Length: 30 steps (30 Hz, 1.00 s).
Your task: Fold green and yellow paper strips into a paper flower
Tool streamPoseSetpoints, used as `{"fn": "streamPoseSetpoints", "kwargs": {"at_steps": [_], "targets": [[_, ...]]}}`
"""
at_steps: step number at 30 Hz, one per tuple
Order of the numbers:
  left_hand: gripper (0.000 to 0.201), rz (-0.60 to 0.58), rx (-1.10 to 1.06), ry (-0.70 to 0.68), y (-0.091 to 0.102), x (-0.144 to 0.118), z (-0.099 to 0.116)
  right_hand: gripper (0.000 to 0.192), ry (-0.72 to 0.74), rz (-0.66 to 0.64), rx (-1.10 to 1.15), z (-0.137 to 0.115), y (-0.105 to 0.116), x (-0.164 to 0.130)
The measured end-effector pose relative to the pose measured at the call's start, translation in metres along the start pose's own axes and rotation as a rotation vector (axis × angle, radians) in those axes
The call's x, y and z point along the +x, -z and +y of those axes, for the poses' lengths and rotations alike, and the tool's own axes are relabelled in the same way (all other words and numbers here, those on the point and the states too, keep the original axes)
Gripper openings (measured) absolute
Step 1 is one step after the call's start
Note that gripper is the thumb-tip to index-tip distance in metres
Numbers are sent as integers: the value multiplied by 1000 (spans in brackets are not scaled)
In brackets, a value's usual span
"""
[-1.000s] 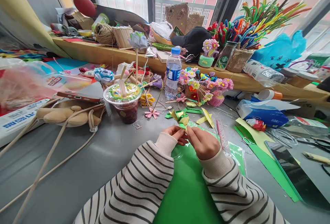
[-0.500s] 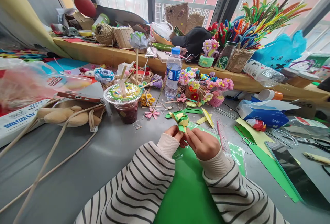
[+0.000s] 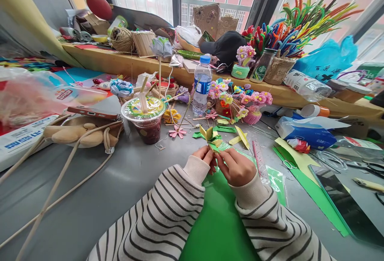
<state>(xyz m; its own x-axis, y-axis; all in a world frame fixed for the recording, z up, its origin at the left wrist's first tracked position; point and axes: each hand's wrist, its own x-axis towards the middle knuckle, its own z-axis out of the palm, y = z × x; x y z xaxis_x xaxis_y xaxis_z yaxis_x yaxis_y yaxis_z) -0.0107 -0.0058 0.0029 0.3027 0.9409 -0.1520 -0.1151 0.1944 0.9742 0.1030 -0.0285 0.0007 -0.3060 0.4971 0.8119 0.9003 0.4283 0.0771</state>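
Between my two hands is a folded paper flower (image 3: 210, 136) with yellow petals and green leaf-like pieces. My left hand (image 3: 205, 157) pinches its near end from the left. On the other side, the fingers of my right hand (image 3: 238, 165) are closed on the same lower part; the fingertips of both hands almost meet there. Just beyond lie folded yellow paper strips (image 3: 241, 137) and green folded pieces (image 3: 225, 129). Beneath my forearms spreads a glossy green sheet (image 3: 220, 221). A pink ruler (image 3: 259, 159) rests right of my right hand.
A lidded cup of dark drink (image 3: 147, 127) stands left of my hands, near a pink paper flower (image 3: 177, 131). Behind are a water bottle (image 3: 201, 89) and fluffy flowers (image 3: 240, 99). At right lie a tablet (image 3: 345, 201) and scissors (image 3: 369, 167); at left, a bag (image 3: 81, 135) with straps.
The paper flower has tipped in my fingers, so its yellow petals now point up more and spread wider. Both hands stay in nearly the same place.
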Motion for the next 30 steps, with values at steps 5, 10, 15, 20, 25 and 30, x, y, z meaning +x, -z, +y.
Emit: {"fn": "streamPoseSetpoints", "kwargs": {"at_steps": [5, 10, 15, 20, 25, 30], "targets": [[30, 1, -31, -6, 0, 1, -2, 11, -46, -21, 116, 0, -2, -2], [32, 6, -42, 12, 0, 1, -2, 11, -18, -15, 129, 1, -2, -2], [33, 27, -27, 36, 1, 3, -5, 13, 111, 39, -29, 2, 2, 1], [30, 42, 9, 26, 2, 3, -5, 11, 172, 39, -170, 0, 6, 4], [29, 73, 42, 4, 2, 2, -4, 6, 159, 39, -190, -2, 6, 6], [31, 114, 49, -25, 3, 2, -4, 11, 8, 19, 43, -2, 1, 3]]}}
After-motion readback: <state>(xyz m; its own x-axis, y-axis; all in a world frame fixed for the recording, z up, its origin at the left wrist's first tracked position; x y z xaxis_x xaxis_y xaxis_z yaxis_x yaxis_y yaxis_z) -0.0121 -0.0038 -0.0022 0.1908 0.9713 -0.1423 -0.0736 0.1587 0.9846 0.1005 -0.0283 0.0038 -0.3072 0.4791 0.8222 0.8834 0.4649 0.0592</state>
